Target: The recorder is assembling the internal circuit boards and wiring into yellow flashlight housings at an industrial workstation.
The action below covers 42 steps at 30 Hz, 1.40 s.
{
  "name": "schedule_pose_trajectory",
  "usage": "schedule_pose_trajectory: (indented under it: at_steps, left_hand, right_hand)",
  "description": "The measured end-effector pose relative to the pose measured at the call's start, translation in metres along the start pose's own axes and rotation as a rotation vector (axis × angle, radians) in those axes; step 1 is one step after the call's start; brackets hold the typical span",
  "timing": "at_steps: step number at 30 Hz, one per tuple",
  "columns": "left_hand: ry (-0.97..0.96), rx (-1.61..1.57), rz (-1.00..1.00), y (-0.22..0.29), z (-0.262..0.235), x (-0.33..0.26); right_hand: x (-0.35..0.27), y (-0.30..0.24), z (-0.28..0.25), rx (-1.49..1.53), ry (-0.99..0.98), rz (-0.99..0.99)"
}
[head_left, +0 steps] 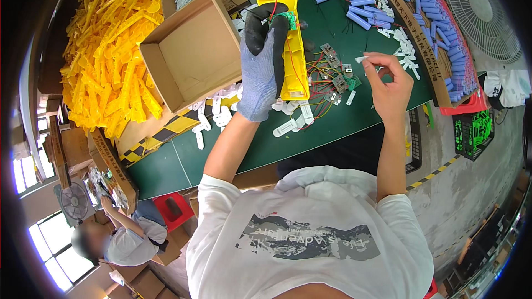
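My left hand [259, 63], in a grey-blue glove with dark fingers, is closed around a long yellow plastic housing [296, 75] over the green table. A small green circuit board [290, 20] with a red wire sits at the housing's upper part, by my gloved fingertips. My bare right hand [392, 84], to the right, pinches a small white piece [360, 60] between thumb and finger. Between my hands lies a tangle of small wired circuit boards [335, 77] with red, yellow and black leads. White plastic parts [286, 128] lie below the housing.
Yellow housings [111, 55] are heaped at the left, beside an open cardboard box [194, 55]. Blue cylindrical cells [363, 14] and small white strips [407, 50] lie at the right, near a full carton of cells [443, 39]. A co-worker [133, 241] sits at lower left.
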<state>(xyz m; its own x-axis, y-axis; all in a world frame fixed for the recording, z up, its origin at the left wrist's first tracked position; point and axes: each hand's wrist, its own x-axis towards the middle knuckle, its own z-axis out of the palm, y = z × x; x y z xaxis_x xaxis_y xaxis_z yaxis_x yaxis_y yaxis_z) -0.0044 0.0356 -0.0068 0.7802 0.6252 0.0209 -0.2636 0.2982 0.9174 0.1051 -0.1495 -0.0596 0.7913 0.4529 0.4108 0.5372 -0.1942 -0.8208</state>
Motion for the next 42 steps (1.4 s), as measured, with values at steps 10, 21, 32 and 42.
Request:
schedule_pose_trajectory:
  at_steps: [10, 21, 32, 42]
  left_hand:
    - [0.14, 0.103, 0.193, 0.042, -0.03, 0.003]
    - [0.207, 0.202, 0.296, 0.058, -0.06, 0.013]
    - [0.188, 0.072, 0.289, 0.07, -0.062, 0.01]
    - [0.177, 0.065, 0.398, 0.073, -0.071, 0.02]
  right_hand:
    - [-0.002, -0.083, -0.005, 0.378, -0.165, 0.11]
    - [-0.064, -0.246, -0.01, 1.696, -0.489, 0.104]
    - [-0.035, -0.245, 0.004, 0.93, -0.058, -0.125]
    - [0.007, -0.251, -0.021, 0.725, -0.562, -0.149]
